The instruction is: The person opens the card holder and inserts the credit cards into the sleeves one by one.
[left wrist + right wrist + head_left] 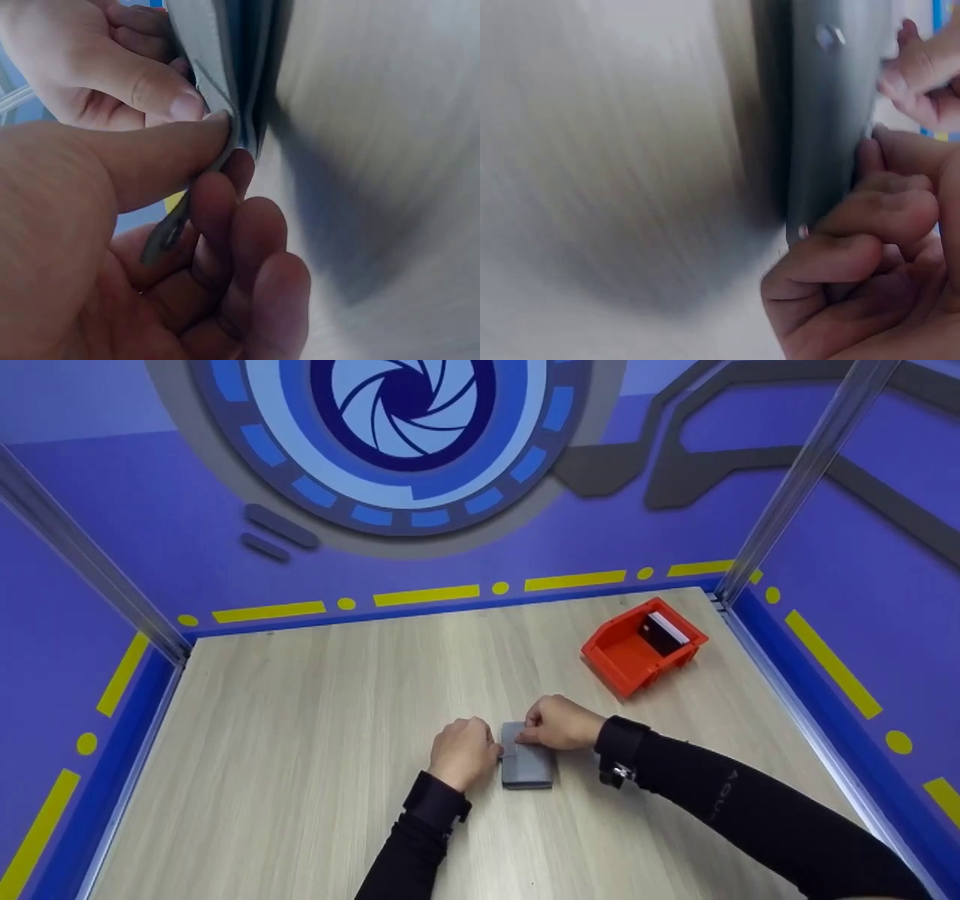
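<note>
A grey wallet (pixel 527 771) lies on the wooden table in front of the person. At its left edge the left hand (pixel 461 751) pinches a short strap (pixel 166 234) of the wallet between thumb and curled fingers; the strap's end sticks out below the thumb in the left wrist view. From the far right side, the right hand (pixel 562 723) grips the wallet's far end, thumb on top and fingers curled at the edge. Small metal studs show on the wallet's side (pixel 821 112) in the right wrist view. Layered edges of the wallet appear in the left wrist view.
An orange open-front bin (pixel 619 664) stands at the back right of the table, holding a black and white item (pixel 664 633). Blue printed panels (pixel 420 570) with metal corner posts border the table (pixel 300 735) at the back and both sides.
</note>
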The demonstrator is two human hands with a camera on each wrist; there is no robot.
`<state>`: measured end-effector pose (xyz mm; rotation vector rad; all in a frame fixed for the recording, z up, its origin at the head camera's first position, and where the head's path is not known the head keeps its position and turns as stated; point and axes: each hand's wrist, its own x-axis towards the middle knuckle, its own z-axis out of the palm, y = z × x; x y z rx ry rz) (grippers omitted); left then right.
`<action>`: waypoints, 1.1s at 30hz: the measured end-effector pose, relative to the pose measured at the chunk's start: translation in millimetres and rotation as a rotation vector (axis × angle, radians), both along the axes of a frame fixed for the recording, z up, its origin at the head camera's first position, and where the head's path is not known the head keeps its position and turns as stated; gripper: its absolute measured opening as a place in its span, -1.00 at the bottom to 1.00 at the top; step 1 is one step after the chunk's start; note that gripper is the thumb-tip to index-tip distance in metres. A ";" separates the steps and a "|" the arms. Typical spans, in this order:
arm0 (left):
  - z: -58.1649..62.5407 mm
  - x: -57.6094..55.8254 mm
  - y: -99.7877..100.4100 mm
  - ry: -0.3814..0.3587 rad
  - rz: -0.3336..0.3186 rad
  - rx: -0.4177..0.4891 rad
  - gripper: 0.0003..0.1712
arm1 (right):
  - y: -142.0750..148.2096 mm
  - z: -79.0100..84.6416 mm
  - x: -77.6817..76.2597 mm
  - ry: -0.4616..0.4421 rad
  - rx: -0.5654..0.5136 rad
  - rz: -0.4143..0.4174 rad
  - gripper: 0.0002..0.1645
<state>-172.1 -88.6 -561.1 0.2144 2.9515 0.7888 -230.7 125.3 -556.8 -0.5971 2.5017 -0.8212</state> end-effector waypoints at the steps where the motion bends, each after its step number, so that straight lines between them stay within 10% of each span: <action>1: -0.3 0.4 0.7 0.000 -0.001 -0.004 -0.65 | 4.0 1.3 0.7 -0.010 0.014 -0.017 -0.46; 7: -0.1 0.3 2.0 0.005 0.012 -0.031 -0.57 | 20.4 5.1 7.2 -0.091 0.110 -0.131 -0.47; 17: -4.4 5.1 9.6 0.006 -0.011 -0.007 -0.48 | 17.1 -5.9 16.1 -0.064 -0.038 -0.207 -0.76; 33: -0.5 2.6 0.7 0.004 0.008 0.053 -0.68 | 29.6 50.0 1.7 0.264 -0.096 -0.195 -0.74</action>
